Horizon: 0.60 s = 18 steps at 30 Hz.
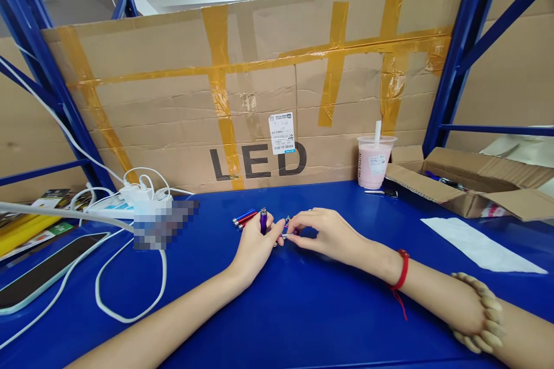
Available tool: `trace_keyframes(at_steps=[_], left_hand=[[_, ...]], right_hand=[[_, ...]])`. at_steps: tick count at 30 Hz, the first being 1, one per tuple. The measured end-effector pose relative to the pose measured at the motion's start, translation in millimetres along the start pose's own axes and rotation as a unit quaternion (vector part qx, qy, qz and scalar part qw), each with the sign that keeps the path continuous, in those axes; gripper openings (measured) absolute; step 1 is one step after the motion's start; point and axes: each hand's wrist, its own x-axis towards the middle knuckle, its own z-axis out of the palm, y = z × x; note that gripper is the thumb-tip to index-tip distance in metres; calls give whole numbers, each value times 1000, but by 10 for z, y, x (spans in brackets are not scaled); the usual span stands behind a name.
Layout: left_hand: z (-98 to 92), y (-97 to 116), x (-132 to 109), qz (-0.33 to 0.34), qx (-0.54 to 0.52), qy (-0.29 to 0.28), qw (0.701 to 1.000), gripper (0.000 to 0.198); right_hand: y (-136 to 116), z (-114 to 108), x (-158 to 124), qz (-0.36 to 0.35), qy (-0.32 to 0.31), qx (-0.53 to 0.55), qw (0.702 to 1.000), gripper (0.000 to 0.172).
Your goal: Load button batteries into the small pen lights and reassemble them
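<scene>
My left hand (256, 244) is closed around a small purple cylinder (264, 221), which stands upright between its fingers. My right hand (321, 229) meets it from the right, its fingers pinched on a thin silver piece (284, 236) that I cannot make out. Both hands rest on the blue table (303, 311). Just behind the left hand lie two more small cylinders, one blue (243, 215) and one red (244, 220). A red string bracelet (403, 270) and a beaded bracelet (482, 311) circle the right forearm.
A taped cardboard sheet marked LED (259, 98) stands behind. A pink drink cup with straw (375, 160) and an open cardboard box (467, 179) are at the right, white paper (476, 245) nearby. White cables and chargers (130, 253) and a dark phone-like slab (47, 271) lie left.
</scene>
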Motion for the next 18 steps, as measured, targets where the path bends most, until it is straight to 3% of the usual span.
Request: trace_keyframes(at_steps=[7,13,18], left_hand=[[-43,-27,22,28,43,-22,998,35],[-52,-35,25,48,37,-48,997,38],[-43,-1,3,52,56,-54,996,39]], right_hand=[[-17,2,-6,25,6,0,1000,33],[-22,10,-29,24,-60,27,998,30],[-40,0,-35,-6,-72,-3,997,29]])
